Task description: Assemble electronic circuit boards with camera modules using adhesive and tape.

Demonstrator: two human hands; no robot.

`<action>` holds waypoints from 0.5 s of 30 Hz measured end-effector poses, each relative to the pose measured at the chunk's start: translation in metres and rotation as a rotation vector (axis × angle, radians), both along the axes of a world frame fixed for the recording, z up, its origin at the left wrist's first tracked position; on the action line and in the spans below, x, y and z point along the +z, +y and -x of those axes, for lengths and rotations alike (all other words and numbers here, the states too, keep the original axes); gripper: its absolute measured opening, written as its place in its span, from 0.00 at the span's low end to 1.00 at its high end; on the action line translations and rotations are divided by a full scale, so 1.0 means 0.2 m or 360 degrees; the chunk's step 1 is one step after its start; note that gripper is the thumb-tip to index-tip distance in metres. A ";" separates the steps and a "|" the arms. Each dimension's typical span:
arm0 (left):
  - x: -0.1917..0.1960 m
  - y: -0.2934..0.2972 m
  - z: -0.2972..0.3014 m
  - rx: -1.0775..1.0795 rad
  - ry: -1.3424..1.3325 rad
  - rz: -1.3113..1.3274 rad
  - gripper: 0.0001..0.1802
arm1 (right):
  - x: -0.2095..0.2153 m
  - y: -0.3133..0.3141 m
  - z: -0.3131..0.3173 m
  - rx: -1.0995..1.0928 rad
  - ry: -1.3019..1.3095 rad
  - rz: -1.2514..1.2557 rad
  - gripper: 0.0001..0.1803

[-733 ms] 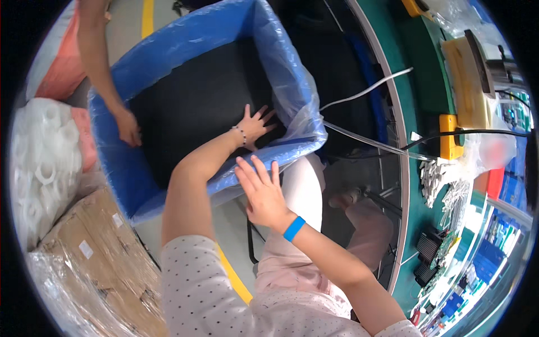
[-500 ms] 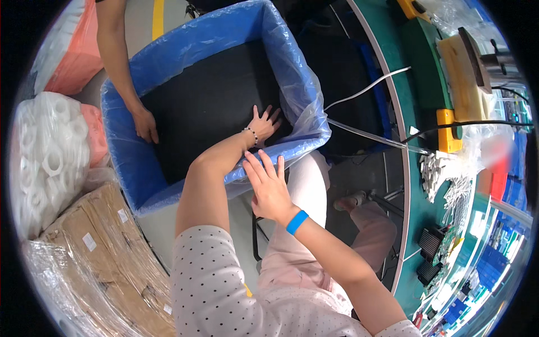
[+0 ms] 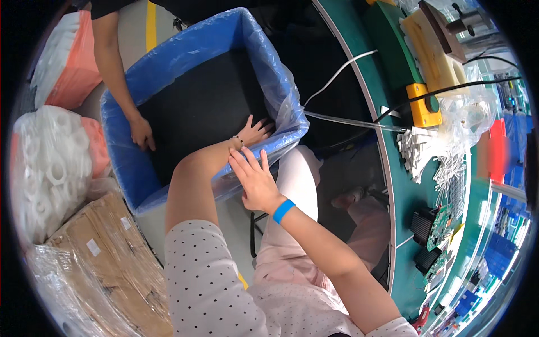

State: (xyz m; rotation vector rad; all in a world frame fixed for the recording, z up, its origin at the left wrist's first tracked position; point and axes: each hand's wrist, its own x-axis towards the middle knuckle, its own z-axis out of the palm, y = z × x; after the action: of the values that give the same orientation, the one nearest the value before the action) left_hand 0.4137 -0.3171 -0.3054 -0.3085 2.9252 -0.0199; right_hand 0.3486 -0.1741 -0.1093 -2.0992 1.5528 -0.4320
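Observation:
A large blue bin [image 3: 185, 48] with a clear plastic liner stands before me, and a flat black sheet [image 3: 196, 101] covers most of its inside. My left hand [image 3: 254, 133], with a beaded bracelet on the wrist, reaches over the near rim. Its fingers are spread on the sheet by the bin's near right corner, the tips partly against the liner [image 3: 286, 121]. My right hand [image 3: 257, 182], below a blue wristband, rests with outstretched fingers at the near rim, close to my left wrist. Another person's hand [image 3: 142, 133] presses at the sheet's left edge.
On the left lie bagged white rings [image 3: 53, 163], red bags [image 3: 78, 73] and wrapped cardboard [image 3: 101, 247]. A green workbench [image 3: 373, 106] runs along the right with a yellow switch box [image 3: 422, 106], white parts [image 3: 418, 151] and circuit boards [image 3: 435, 227]. A white cable [image 3: 339, 78] hangs between bench and bin.
The view has shifted, so bin and bench appear farther left. My left hand has slid slightly nearer the bin's right corner. My right hand keeps its place at the rim.

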 end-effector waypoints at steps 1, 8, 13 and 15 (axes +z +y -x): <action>0.02 0.01 0.00 -0.0016 -0.0009 -0.0008 0.22 | 0.00 0.00 0.00 -0.0016 -0.0009 -0.0008 0.45; 0.23 0.00 -0.07 -0.0060 0.0107 -0.0007 0.15 | 0.01 0.00 0.01 0.0028 -0.0036 -0.0030 0.47; 0.66 -0.09 -0.10 0.0266 0.0284 -0.0337 0.18 | 0.00 0.00 0.06 0.0033 0.0090 -0.0005 0.48; 0.73 -0.10 -0.13 0.0252 0.0342 -0.0242 0.22 | 0.00 0.01 0.05 0.0031 0.0096 -0.0005 0.47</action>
State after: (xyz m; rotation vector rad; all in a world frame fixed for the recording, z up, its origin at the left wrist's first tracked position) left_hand 0.4392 -0.3375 -0.1592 -0.5473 3.0791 0.2739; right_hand 0.3390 -0.1720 -0.1103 -2.1413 1.5640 -0.3622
